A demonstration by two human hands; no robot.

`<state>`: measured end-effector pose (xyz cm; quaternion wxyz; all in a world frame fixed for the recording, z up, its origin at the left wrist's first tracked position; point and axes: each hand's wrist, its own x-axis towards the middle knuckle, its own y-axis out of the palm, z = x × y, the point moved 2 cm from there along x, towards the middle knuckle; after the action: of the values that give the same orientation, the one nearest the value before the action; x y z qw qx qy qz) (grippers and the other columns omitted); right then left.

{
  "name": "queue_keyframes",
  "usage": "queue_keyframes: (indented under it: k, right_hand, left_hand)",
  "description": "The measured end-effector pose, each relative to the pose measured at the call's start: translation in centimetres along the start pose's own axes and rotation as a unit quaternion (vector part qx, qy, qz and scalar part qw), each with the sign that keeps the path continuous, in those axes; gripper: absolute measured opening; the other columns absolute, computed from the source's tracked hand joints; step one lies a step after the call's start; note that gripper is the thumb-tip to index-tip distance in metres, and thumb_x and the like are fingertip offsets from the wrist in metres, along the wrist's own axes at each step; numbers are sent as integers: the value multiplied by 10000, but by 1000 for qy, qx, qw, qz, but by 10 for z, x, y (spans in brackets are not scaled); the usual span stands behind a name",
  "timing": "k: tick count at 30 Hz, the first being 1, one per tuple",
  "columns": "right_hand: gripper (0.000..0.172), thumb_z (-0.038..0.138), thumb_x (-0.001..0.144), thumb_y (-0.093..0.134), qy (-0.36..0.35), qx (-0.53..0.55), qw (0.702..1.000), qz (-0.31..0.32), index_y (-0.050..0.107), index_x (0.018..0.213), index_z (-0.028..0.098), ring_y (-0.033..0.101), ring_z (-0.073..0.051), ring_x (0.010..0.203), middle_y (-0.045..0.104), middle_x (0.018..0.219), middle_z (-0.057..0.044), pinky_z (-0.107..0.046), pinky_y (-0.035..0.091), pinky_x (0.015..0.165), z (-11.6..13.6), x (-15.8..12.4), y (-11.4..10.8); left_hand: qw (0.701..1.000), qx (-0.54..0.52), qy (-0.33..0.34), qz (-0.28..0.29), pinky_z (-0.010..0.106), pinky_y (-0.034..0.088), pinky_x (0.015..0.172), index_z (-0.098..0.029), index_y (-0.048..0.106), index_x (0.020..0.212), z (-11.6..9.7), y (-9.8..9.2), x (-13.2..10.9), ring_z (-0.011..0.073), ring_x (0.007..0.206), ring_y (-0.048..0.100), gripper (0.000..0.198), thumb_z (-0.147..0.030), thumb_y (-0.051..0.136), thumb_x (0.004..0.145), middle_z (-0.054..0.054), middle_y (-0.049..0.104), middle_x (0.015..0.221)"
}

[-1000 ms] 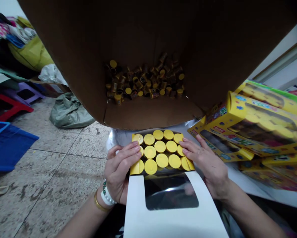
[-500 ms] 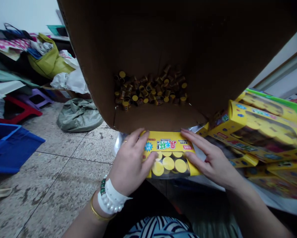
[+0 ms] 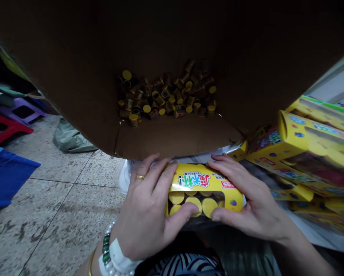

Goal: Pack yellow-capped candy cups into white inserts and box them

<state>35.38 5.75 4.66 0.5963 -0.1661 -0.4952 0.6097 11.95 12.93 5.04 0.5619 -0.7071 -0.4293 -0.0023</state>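
Note:
I hold a yellow box [image 3: 204,182] with a clear window, and yellow round lids show through it. My left hand [image 3: 150,212] grips its left end, thumb on the window. My right hand [image 3: 245,205] grips its right end, fingers over the top edge. Just behind the box lies a big brown carton [image 3: 166,53] on its side, with a heap of small yellow-lidded cups [image 3: 166,94] deep inside.
A stack of the same yellow window boxes [image 3: 310,149] lies to the right. On the tiled floor at left are a blue bin [image 3: 5,174], a red stool [image 3: 5,128], a purple stool [image 3: 25,111] and a grey-green sack [image 3: 71,140].
The white window flap was open with the yellow lids bare a second ago; it has since folded shut over them. Both hands now grip the closed box at its ends.

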Motion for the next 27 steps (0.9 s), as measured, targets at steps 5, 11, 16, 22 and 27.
queue_keyframes:
  k: [5, 11, 16, 22, 27]
  right_hand:
    - [831, 561, 747, 788, -29, 18, 999, 12, 476, 1431, 204, 488, -386, 1367, 633, 1331, -135, -600, 271, 1216, -5, 1, -1]
    - [837, 559, 708, 816, -27, 51, 994, 97, 463, 1380, 206, 446, -393, 1398, 598, 1350, -149, -597, 244, 1225, -11, 7, -8]
    - [770, 599, 685, 815, -31, 117, 985, 122, 493, 1283, 236, 517, -369, 1336, 621, 1277, -123, -572, 258, 1226, -17, 16, -9]
    - [775, 643, 663, 815, 13, 173, 974, 143, 508, 1265, 264, 316, -369, 1494, 587, 1402, -110, -589, 170, 1246, -26, 17, -5]
    - [699, 606, 684, 814, 7, 181, 971, 158, 524, 1232, 282, 307, -365, 1498, 638, 1357, -90, -618, 153, 1236, -27, 19, -5]
  left_hand:
    - [1000, -6, 20, -6, 533, 469, 1027, -54, 607, 1260, 0, -2, 1, 363, 1226, 550, 631, -498, 731, 828, 191, 689, 1222]
    - [998, 16, 50, -32, 500, 501, 876, -63, 656, 1158, -6, -9, 5, 335, 1023, 635, 579, -509, 758, 803, 169, 748, 1111]
    - [998, -42, 46, -2, 499, 512, 836, -105, 659, 1133, -8, -11, 10, 322, 979, 635, 543, -482, 784, 762, 164, 741, 1105]
    - [989, -81, 32, 116, 556, 480, 961, -119, 557, 1224, -4, -18, 22, 349, 1105, 616, 590, -480, 711, 784, 188, 683, 1259]
    - [979, -132, 30, 154, 515, 470, 986, -199, 527, 1182, 4, -20, 30, 312, 1104, 615, 581, -535, 737, 758, 140, 656, 1239]
